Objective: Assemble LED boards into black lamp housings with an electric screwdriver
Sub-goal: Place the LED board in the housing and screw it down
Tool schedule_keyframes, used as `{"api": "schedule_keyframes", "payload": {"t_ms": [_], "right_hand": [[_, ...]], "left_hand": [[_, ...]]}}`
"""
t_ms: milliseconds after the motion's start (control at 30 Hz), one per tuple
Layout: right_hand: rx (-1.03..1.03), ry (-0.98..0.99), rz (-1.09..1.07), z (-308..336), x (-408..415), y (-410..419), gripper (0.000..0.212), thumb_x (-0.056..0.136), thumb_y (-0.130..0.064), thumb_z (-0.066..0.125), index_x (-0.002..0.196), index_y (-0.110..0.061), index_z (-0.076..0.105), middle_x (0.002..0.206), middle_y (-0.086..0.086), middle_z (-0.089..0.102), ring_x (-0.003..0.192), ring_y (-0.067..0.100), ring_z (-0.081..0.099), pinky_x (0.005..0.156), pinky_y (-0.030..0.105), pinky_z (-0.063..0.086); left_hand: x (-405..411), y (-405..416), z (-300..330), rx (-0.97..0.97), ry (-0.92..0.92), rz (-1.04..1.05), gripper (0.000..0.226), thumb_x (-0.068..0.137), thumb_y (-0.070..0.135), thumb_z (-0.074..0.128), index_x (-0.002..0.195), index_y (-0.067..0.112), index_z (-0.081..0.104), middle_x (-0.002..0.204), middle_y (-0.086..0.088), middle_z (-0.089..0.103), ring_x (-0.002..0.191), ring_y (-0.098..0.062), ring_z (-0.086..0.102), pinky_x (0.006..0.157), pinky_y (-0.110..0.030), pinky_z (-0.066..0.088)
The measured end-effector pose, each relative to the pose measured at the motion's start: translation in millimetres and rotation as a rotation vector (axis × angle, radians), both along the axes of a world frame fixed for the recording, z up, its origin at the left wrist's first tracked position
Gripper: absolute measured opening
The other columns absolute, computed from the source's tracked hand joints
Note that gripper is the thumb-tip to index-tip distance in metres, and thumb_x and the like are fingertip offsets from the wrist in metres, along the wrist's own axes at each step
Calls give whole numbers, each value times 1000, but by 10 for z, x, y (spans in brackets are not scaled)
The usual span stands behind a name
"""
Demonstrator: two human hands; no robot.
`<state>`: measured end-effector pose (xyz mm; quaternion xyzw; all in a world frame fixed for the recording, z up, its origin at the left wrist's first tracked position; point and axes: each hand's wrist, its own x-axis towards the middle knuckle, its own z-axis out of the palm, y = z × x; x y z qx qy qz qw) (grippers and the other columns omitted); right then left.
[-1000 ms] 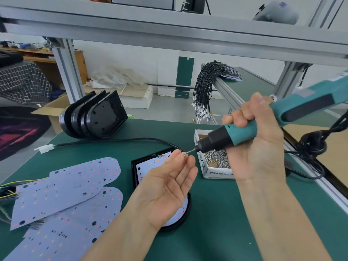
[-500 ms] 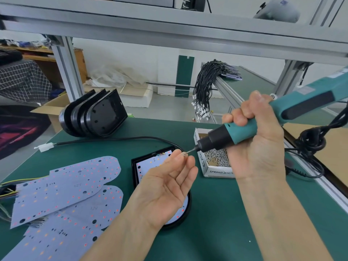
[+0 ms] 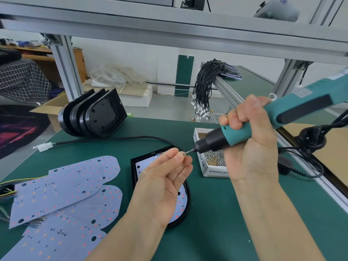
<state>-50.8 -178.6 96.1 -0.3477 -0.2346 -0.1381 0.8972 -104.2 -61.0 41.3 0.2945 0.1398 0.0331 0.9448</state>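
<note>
1. Right hand (image 3: 250, 147) grips the electric screwdriver (image 3: 267, 125), bit pointing left.
2. Left hand (image 3: 162, 187), palm up, pinches a small screw (image 3: 183, 153) at the bit tip.
3. Both hover above the black housing (image 3: 186, 200) holding an LED board on the green counter (image 3: 216, 223).

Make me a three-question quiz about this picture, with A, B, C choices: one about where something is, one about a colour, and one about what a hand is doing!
1. Where is the small white cardboard box of screws?
A. on the green table
B. on the metal shelf
C. on the floor

2. What colour is the electric screwdriver's handle?
A. red
B. yellow
C. teal

3. What is the left hand doing?
A. lying flat
B. pinching a tiny silver screw at the bit
C. pulling a cable

Answers: 1 A, it sits on the mat beside the right hand. 2 C, the grip is teal. 3 B, fingertips meet the bit.
</note>
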Motion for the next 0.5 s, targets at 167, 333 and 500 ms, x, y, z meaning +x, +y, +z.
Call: {"api": "schedule_keyframes", "payload": {"t_ms": [167,333,500], "right_hand": [[14,41,14,-73,25,-4,26,87,-10,59,67,-22,49,58,-7,43,51,7,44,63,25,47],[51,64,41,-122,49,0,23,80,-24,66,62,-24,51,58,-9,44,52,6,43,64,24,46],[81,94,67,-145,67,-32,22,79,-26,67,63,-25,53,59,-9,46,51,5,44,63,23,47]], "left_hand": [[16,50,-36,75,-5,-30,32,58,3,68,90,3,66,73,-8,72,66,-18,72,57,-24,57],[16,90,-39,124,-45,-56,35,59,6,69,94,4,68,84,-8,74,76,-20,73,63,-26,59],[-83,261,16,354,-30,5,48,58,23,76,104,12,68,94,0,72,75,-17,70,57,-27,56]]}}
